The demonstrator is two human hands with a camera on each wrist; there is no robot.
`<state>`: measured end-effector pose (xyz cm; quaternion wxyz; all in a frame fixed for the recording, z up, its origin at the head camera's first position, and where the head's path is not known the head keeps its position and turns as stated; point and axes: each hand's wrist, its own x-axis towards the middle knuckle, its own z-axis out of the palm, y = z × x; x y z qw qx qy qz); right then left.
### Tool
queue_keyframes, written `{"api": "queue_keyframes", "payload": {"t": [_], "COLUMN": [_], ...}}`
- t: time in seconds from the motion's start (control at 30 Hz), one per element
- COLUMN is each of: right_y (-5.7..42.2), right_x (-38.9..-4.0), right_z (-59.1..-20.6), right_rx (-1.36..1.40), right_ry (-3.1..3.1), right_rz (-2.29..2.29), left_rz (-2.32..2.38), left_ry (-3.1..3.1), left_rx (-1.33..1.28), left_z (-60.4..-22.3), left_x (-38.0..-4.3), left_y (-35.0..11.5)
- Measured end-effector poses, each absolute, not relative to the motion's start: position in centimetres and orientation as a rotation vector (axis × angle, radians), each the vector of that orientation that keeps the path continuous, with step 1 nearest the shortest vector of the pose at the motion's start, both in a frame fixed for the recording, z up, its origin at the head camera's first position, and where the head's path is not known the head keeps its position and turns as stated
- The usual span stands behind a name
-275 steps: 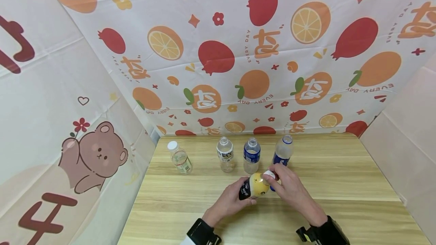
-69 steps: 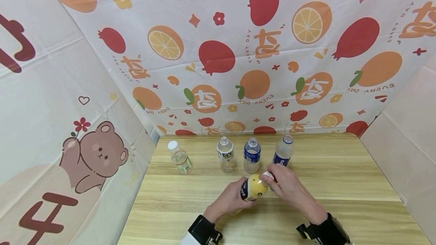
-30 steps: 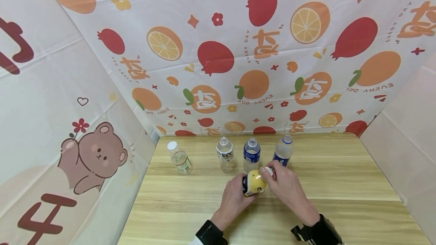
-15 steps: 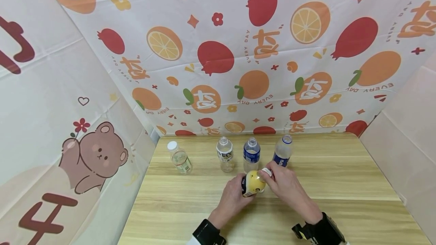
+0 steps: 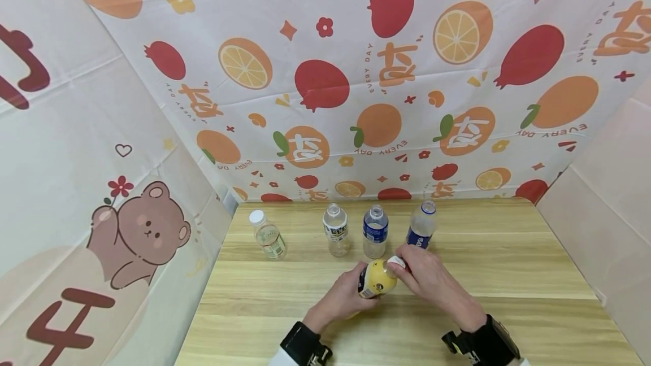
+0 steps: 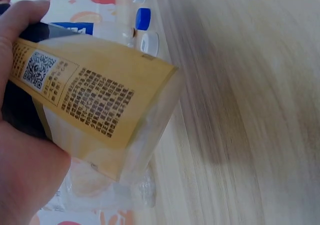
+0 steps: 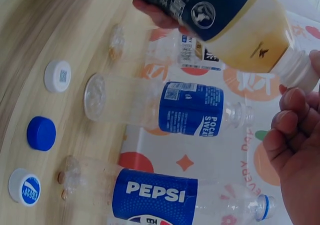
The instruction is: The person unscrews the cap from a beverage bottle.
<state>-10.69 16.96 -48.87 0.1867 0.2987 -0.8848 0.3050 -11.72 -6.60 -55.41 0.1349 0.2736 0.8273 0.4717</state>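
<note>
My left hand (image 5: 342,297) grips a yellow-labelled drink bottle (image 5: 378,278) round its dark lower part, tilted with the neck toward the right. Fingers and thumb of my right hand (image 5: 429,275) pinch the white cap (image 5: 396,262), which sits at the bottle's neck. In the right wrist view the cap (image 7: 301,74) is up against the thumb and curled fingers. The left wrist view shows the label's QR code and print, and the bottle base (image 6: 157,125) held over the table. My right hand overlaps the lower part of the Pepsi bottle (image 5: 421,227) in the head view.
A row at the back holds a capped clear bottle (image 5: 268,236), an uncapped bottle with a white label (image 5: 337,231) and an uncapped blue-labelled Pocari Sweat bottle (image 5: 375,234). Loose on the wooden table lie a white cap (image 7: 57,76), a blue cap (image 7: 41,133) and a Pocari cap (image 7: 24,186).
Both hands keep their grip on bottle and cap throughout. Since half a second ago the bottle has shifted slightly left and toward me, and the left wrist has swung left. The bottle's visible label side has turned.
</note>
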Motion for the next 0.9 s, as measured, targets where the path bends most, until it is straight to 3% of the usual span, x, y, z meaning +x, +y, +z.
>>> {"api": "queue_keyframes", "payload": {"t": [0.2,0.9], "right_y": [17.0,15.1], "right_x": [-10.7,-10.4], "right_z": [-49.2,-49.3], "right_rx": [0.843,0.167], "right_ry": [-2.502,-2.618], "right_rz": [0.886,0.941], "left_rz": [1.382,0.953], "left_ry": [2.345,3.317], "left_rx": [0.747,0.776], "left_z": [-55.6,-56.7], "left_x": [-11.9,-11.8], "left_y": [-6.7,-4.6]}}
